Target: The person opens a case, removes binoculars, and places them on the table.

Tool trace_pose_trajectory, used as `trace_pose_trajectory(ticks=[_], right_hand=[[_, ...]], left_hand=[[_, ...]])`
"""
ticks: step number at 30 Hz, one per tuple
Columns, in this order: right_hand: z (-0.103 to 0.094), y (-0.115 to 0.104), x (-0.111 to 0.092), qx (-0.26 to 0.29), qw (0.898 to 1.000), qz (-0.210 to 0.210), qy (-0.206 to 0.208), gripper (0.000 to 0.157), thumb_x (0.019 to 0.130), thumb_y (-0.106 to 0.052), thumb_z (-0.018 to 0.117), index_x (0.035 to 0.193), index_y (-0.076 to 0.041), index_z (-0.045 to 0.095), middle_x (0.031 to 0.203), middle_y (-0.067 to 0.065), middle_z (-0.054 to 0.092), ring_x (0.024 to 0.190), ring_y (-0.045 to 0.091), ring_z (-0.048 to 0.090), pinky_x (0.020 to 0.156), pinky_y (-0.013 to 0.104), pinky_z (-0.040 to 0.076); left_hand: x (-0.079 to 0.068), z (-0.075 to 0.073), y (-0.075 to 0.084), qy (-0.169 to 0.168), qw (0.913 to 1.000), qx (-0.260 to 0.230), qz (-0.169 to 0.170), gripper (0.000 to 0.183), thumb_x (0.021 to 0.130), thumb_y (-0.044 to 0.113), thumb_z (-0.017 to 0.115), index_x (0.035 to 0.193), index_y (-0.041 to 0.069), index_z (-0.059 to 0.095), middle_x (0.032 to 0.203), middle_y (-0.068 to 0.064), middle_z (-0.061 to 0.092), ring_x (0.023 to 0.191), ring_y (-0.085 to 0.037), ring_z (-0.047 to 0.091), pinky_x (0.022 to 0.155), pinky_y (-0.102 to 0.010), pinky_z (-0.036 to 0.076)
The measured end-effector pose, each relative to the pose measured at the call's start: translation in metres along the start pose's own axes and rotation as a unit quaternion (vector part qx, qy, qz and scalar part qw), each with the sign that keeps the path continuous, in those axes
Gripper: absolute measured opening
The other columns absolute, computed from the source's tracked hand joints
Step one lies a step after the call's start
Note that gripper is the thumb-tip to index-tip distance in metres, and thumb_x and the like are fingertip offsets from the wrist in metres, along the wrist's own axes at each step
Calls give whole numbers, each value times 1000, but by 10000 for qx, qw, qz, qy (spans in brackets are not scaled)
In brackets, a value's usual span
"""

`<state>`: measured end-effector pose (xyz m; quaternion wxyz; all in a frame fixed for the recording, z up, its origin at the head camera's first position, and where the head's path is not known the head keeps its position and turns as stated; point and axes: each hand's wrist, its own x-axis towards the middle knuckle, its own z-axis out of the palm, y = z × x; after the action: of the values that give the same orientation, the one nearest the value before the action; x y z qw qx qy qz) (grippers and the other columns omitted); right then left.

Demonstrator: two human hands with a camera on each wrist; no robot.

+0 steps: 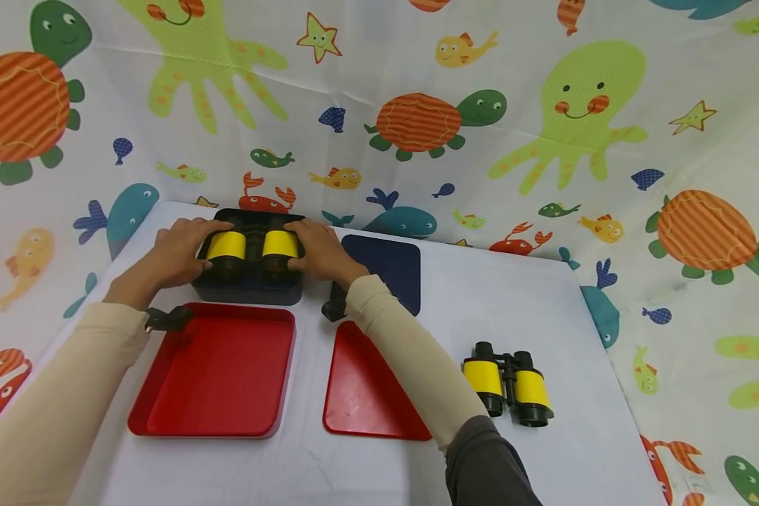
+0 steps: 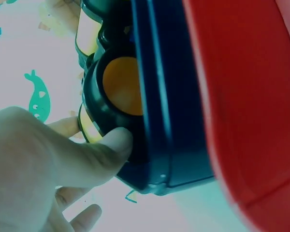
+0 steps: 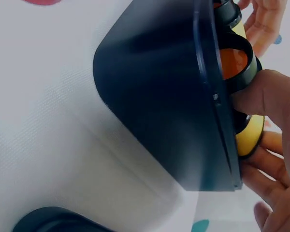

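A pair of yellow-and-black binoculars (image 1: pixel 281 243) sits in the dark blue box (image 1: pixel 247 294) at the back left of the table. My left hand (image 1: pixel 176 254) grips its left barrel, the thumb lying on the black rim around an orange lens (image 2: pixel 123 87) in the left wrist view. On the opposite side my right hand (image 1: pixel 324 250) holds the other barrel, thumb against the rim and fingers around the yellow part. The box wall (image 3: pixel 150 92) hides the lower part of the binoculars in the right wrist view.
In front of the blue box stands a red box (image 1: pixel 221 383). A flat dark blue lid (image 1: pixel 395 263) and a flat red lid (image 1: pixel 367 393) lie to the right, partly under my right arm. Farther right are second yellow-and-black binoculars (image 1: pixel 531 388). A patterned curtain (image 1: pixel 354 84) hangs behind.
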<state>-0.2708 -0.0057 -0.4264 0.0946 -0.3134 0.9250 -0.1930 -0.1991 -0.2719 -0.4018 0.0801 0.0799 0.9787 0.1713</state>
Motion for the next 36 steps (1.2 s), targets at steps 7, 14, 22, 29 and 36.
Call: trace_pose_trajectory(ticks=[7,14,22,29,36], right_hand=[[-6,4,-7,852,9961,-33,218,74,97,-23,78,162,-18,43,157,3,48,135,19,51,123,32,43],[-18,12,-22,1296,9900,-303,460,72,96,-17,77,160,-13,45,152,6,51,139,26,53,123,38,45],[-27,24,-42,1358,9892,-142,526,72,96,-19,78,160,-16,45,155,5,49,140,26,53,123,43,44],[-33,38,-57,1275,9901,-16,583,74,96,-19,78,162,-18,45,157,4,50,142,27,51,125,44,43],[-40,50,-73,1173,9907,53,688,72,95,-20,78,160,-18,47,156,6,51,142,28,51,125,48,43]], left_hand=[[-4,-4,6,96,9998,-155,114,84,90,-5,75,162,6,33,160,-35,35,144,-56,31,113,-78,27],[-4,-7,20,202,9989,-364,193,82,91,-6,74,163,6,34,162,-35,33,147,-55,29,119,-80,22],[-2,-6,40,172,9979,-414,464,84,90,-7,75,163,5,35,159,-33,37,145,-53,32,121,-79,23],[2,-3,56,199,9963,-318,772,84,89,-7,76,163,4,37,156,-31,41,143,-51,37,121,-77,28],[5,1,71,248,9937,-238,1062,83,90,-5,77,162,4,38,154,-30,44,139,-51,41,119,-75,32]])
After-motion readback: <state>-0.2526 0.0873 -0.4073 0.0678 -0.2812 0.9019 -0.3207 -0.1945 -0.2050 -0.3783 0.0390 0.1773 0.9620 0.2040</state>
